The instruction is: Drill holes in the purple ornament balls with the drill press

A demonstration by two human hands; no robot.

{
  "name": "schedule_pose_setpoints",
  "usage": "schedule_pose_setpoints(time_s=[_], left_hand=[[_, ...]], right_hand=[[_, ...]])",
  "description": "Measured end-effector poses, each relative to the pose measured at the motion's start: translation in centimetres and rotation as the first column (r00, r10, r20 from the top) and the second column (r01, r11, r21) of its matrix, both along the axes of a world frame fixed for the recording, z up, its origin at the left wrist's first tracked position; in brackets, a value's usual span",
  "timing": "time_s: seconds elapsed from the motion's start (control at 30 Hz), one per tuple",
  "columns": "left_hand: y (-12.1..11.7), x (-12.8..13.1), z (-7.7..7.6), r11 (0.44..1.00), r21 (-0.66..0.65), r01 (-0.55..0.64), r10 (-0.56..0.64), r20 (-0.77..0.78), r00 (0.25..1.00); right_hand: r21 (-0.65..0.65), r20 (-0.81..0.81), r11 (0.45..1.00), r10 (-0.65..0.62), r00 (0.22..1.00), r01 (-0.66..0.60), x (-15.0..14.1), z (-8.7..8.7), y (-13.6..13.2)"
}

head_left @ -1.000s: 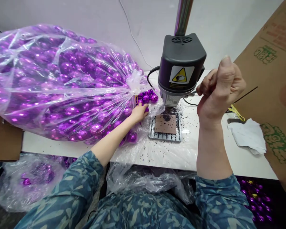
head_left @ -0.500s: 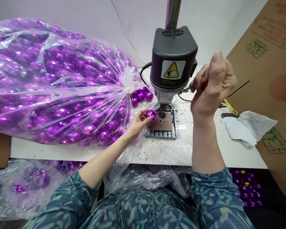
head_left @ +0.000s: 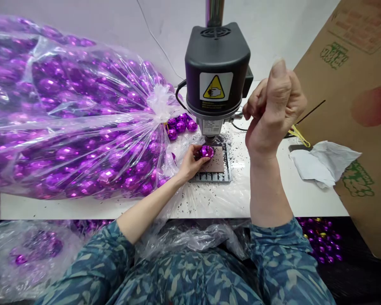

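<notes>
The left hand (head_left: pixel 192 163) had its grip closed on a shiny purple faceted ball (head_left: pixel 207 152), which sat over a flat brown square plate (head_left: pixel 218 162) beneath a black machine head (head_left: pixel 217 63). The right hand (head_left: pixel 274 112) clenched the machine's silver metal lever (head_left: pixel 238 115). A clear plastic bag (head_left: pixel 79 123) of purple balls lay leftward on the white bench (head_left: pixel 305 205).

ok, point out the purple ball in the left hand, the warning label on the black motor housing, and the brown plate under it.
Purple ball (head_left: pixel 206 151): head view, middle of its faceted side.
Warning label (head_left: pixel 215 87): head view, on the triangle.
Brown plate (head_left: pixel 217 163): head view, bare top face.
</notes>
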State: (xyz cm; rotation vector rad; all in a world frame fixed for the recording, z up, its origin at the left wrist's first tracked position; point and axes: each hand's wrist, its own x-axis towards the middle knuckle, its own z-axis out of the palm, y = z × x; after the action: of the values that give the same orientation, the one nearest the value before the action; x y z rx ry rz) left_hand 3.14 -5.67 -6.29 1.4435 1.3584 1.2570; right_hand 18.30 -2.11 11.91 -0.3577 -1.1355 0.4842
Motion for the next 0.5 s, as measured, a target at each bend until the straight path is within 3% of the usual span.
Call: schedule_pose_setpoints(time_s=[0.1, 0.27, 0.5], left_hand=[[-0.1, 0.2, -0.2, 1.0, 0.024, 0.003, -0.001, -0.062, 0.998], [-0.9, 0.4, -0.4, 0.979, 0.174, 0.11, -0.085, -0.144, 0.986], [-1.2, 0.9, -1.0, 0.983, 0.178, 0.038, -0.019, -0.109, 0.994]], right_hand=[[0.016, -0.009, 1.0, 0.012, 1.0, -0.012, 0.0, -0.2, 0.1], [0.012, -0.015, 1.0, 0.018, 1.0, -0.017, 0.0, -0.2, 0.0], [-0.025, -0.008, 0.998, -0.061, 0.998, 0.061, -0.2, -0.3, -1.4]])
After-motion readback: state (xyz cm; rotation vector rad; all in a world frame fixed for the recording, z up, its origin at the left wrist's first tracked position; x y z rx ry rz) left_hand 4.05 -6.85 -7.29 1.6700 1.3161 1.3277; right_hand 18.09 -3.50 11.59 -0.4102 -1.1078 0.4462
